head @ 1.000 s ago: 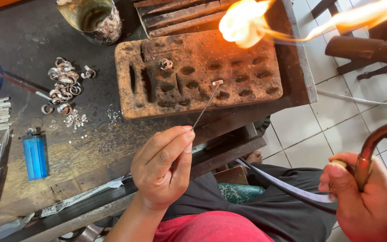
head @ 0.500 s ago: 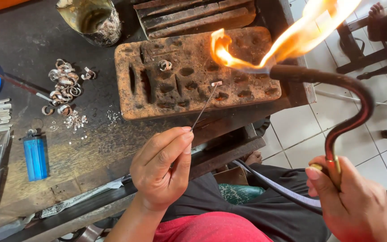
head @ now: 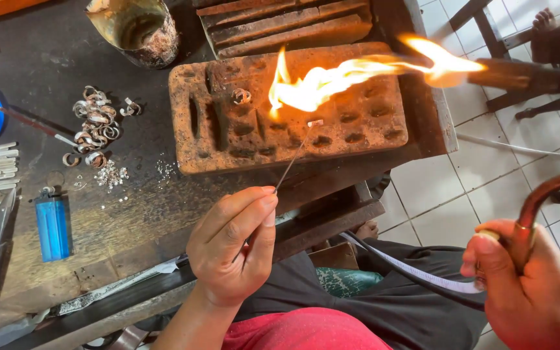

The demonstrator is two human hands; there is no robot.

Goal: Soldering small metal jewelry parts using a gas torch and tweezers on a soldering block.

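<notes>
Pinching a thin metal wire (head: 291, 163) in my left hand (head: 234, 249), I am holding its tip to a small silver piece (head: 315, 123) on the pitted brown soldering block (head: 280, 107). My right hand (head: 539, 291) is clamped on the curved copper torch (head: 539, 201), whose flame (head: 332, 78) is sweeping over the block. Heating is underway; the loose silver rings (head: 95, 123) on the dark table (head: 66, 52) are waiting untouched.

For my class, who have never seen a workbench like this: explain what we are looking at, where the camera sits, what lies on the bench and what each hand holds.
The camera is worn on the person's head and looks down. The left hand pinches a thin wire whose tip reaches a pitted brick block. The right hand grips a curved torch pipe; its flame plays over the block. On the dark bench lie small silver rings, a blue lighter and a battered metal cup.
</notes>
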